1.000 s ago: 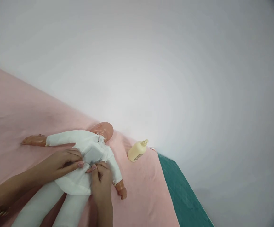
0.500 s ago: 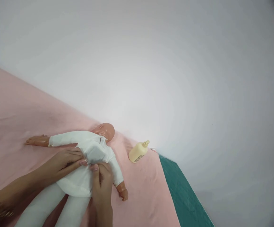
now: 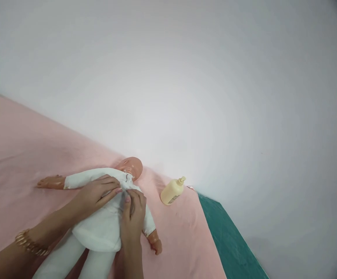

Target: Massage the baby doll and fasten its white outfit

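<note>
A baby doll (image 3: 133, 166) lies on its back with its arms spread, dressed in a white top (image 3: 97, 232) and white leggings (image 3: 98, 263). My left hand (image 3: 98, 192), a gold bracelet at its wrist, rests across the doll's chest with thumb and fingers pinched on the front of the top. Close beside it, my right hand (image 3: 134, 211) has curled fingers gripping the same front, just below the neckline. The two sets of fingertips almost meet, and they cover most of the cloth between them.
Pink cloth (image 3: 183, 240) lies under the doll. To the doll's right stands a cream pump bottle (image 3: 171, 192) with print on its side. A green surface (image 3: 229, 232) shows beyond the cloth's right edge. A pale wall (image 3: 186, 97) rises behind.
Both hands have moved up the doll's chest, closer to the neck. The greyish patch of cloth seen there before is now mostly hidden under them. The view has shifted slightly.
</note>
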Available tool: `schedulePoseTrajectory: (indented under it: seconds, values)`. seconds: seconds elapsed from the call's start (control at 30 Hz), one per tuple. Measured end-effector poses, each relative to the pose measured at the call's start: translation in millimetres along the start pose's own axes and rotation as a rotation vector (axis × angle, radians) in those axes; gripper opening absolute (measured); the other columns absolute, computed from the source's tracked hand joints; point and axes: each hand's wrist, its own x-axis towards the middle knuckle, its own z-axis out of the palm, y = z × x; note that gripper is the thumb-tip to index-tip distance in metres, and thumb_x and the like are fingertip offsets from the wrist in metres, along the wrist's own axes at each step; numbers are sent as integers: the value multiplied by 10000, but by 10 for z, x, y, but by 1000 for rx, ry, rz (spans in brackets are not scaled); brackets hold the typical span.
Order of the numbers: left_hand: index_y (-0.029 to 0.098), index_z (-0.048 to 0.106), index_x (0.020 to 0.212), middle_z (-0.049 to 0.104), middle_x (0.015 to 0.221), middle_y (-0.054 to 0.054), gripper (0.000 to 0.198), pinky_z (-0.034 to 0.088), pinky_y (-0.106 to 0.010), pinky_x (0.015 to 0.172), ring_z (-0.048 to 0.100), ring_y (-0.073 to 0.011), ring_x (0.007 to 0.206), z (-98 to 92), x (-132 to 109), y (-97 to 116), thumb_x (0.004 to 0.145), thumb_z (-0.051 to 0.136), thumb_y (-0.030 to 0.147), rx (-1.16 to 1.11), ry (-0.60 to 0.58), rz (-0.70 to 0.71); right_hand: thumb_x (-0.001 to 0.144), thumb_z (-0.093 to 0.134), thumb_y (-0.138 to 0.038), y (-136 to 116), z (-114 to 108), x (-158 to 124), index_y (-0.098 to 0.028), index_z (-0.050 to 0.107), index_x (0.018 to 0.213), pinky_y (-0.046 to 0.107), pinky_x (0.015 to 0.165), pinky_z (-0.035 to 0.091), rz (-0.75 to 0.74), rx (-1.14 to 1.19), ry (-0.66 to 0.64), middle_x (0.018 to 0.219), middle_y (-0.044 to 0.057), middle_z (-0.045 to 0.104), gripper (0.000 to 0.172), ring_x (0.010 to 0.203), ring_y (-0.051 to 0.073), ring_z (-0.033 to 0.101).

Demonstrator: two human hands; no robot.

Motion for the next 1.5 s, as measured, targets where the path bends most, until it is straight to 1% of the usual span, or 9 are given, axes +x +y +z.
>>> schedulePoseTrajectory:
  seconds: [0.1, 0.27, 0.4, 0.6, 0.8, 0.93, 1.0, 1.2, 1.5]
  values:
    - [235, 685, 1108, 680, 1155, -20, 334, 402, -373, 1005, 546, -242, 1135, 84, 26, -54, 1053, 412, 419, -5, -8, -28, 1042, 410, -345, 49, 56, 69, -205, 668, 1127, 367, 997, 400, 30, -48, -69, 1140, 74, 658, 305, 1111, 229, 547]
    - [215, 678, 903, 689, 942, -48, 530, 424, -441, 901, 575, -280, 979, 151, -20, -135, 1041, 322, 583, 24, -80, -106, 1009, 396, -220, 63, 123, 168, -187, 663, 858, 366, 841, 425, 71, -252, -155, 928, 71, 689, 309, 929, 251, 586]
    - [225, 674, 903, 689, 939, -40, 507, 424, -420, 887, 579, -282, 974, 110, -18, -133, 1048, 320, 558, -7, -91, -125, 994, 381, -212, 89, 188, 278, -181, 633, 735, 392, 778, 403, 64, -324, -120, 814, 102, 678, 363, 838, 280, 584]
    - [239, 665, 1139, 671, 1177, -31, 425, 383, -401, 996, 541, -260, 1147, 150, -43, -149, 1064, 336, 497, 65, 81, -60, 1020, 372, -248, 137, 215, 264, -187, 670, 977, 356, 867, 441, -44, -227, -36, 1020, 95, 676, 307, 975, 239, 585]
    - [232, 683, 1089, 685, 1124, -42, 462, 406, -424, 977, 564, -269, 1112, 238, -72, -237, 1056, 340, 539, 67, -10, -109, 969, 425, -170, 68, 257, 257, -185, 670, 843, 359, 794, 446, 25, -276, -66, 880, 86, 691, 276, 871, 253, 603]
    - [216, 686, 1080, 690, 1090, -51, 526, 421, -435, 962, 576, -281, 1083, 267, -83, -295, 1049, 313, 586, 88, -12, -106, 967, 415, -160, 93, 267, 259, -180, 681, 819, 357, 797, 443, 30, -289, -64, 857, 87, 696, 305, 859, 251, 604]
    - [218, 667, 1139, 681, 1141, -45, 505, 414, -423, 984, 564, -274, 1120, 284, -95, -317, 1052, 323, 577, 104, 12, -89, 990, 395, -184, 114, 260, 241, -176, 691, 864, 356, 828, 451, 17, -255, -59, 892, 84, 698, 322, 891, 243, 606]
    - [228, 588, 1330, 631, 1297, -49, 544, 388, -396, 1035, 506, -267, 1230, 312, -123, -309, 1047, 328, 613, 129, 63, -61, 1021, 398, -264, 150, 266, 205, -162, 685, 1188, 378, 1047, 409, -46, -114, -36, 1224, 105, 678, 348, 1179, 230, 562]
    - [240, 613, 1295, 654, 1241, -61, 468, 414, -427, 992, 514, -293, 1187, 341, -126, -313, 1034, 393, 561, 107, -29, -117, 1040, 358, -288, 247, 294, 252, -159, 741, 1019, 413, 963, 453, 2, -147, -97, 1049, 117, 733, 405, 1044, 268, 623]
